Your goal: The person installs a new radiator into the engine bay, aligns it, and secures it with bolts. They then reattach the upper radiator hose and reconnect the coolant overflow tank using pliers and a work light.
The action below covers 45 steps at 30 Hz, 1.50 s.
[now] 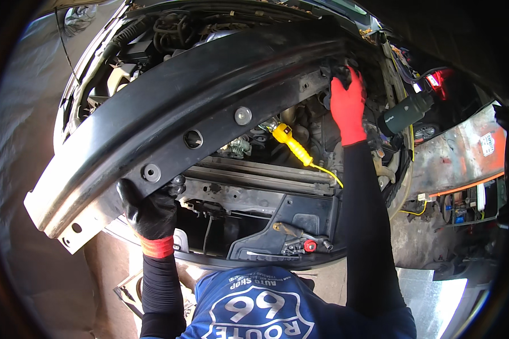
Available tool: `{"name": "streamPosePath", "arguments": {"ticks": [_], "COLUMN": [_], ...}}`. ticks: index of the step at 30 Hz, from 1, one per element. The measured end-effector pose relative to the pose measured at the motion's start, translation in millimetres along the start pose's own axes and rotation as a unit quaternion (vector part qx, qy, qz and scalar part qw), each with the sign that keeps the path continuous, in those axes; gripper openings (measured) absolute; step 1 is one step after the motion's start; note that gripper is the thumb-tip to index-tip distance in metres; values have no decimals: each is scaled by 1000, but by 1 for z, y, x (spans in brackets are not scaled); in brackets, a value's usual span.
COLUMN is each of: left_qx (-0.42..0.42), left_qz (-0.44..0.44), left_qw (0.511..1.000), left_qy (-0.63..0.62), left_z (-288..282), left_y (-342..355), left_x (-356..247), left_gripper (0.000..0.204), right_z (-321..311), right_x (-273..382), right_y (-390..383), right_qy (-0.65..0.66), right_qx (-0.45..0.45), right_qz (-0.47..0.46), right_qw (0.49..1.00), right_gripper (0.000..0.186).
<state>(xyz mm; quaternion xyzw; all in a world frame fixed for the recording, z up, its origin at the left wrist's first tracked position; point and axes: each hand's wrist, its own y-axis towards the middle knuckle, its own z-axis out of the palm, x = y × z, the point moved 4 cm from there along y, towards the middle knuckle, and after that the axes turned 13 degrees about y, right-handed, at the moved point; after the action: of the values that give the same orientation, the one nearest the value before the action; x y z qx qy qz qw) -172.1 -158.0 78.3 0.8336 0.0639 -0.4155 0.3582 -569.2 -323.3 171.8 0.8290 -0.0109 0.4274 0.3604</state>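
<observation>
Together, gloved hands [150,213] [348,107] grip a black beam [186,110].

You have two gloved hands, one left hand [151,212] and one right hand [349,107], and two black sleeves [372,214]. Before you there is one long black beam [192,93], with three large round features along its lower face: two discs [243,116] and one open hole [193,139]. You have one yellow work light [291,146], one dark cylinder [404,114] and one blue shirt [254,302]. The small tools [303,240] on the one black panel [308,204] lie too close together for you to count.
</observation>
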Motion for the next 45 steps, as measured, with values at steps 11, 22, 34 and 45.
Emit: {"name": "streamPosePath", "arguments": {"ticks": [11,22,34,45], "left_qx": [21,97,-35,-58], "left_qz": [-163,-142,185,-36], "left_qw": [960,912,928,997], "left_qy": [-227,-372,322,23], "left_z": [11,45,-15,-17], "left_y": [-9,-31,-21,-16], "left_x": [12,4,25,47], "left_gripper": [50,71,101,67], "right_z": [29,68,-16,109], "right_x": [4,91,-1,141], "right_y": [-76,-104,34,-87], "right_qy": [-36,122,-58,98], "right_qx": [30,163,-91,125], "right_qz": [-167,-209,-70,-270], "right_qw": [985,956,992,950], "right_gripper": [28,23,40,19]}}
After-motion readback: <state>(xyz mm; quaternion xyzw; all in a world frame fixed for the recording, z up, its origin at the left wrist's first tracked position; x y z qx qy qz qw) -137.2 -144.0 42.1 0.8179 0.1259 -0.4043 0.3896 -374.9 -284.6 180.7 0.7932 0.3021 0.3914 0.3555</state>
